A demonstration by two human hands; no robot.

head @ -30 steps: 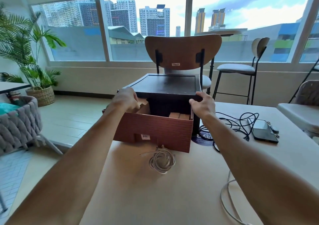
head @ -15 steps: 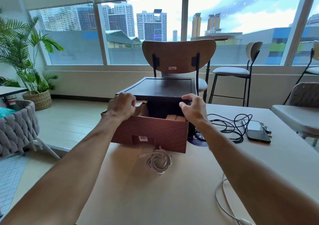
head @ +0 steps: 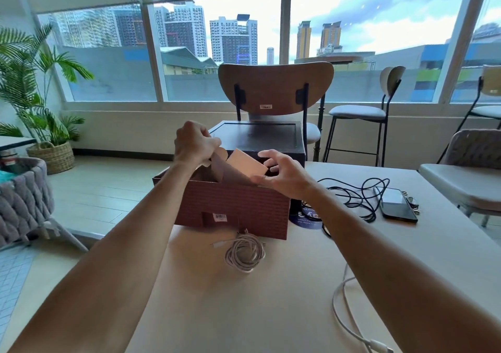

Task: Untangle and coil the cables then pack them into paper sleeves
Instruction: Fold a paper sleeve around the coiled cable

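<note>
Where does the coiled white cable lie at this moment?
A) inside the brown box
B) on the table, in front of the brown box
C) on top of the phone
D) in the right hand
B: the coiled white cable lies on the table, just in front of the brown box.
</note>
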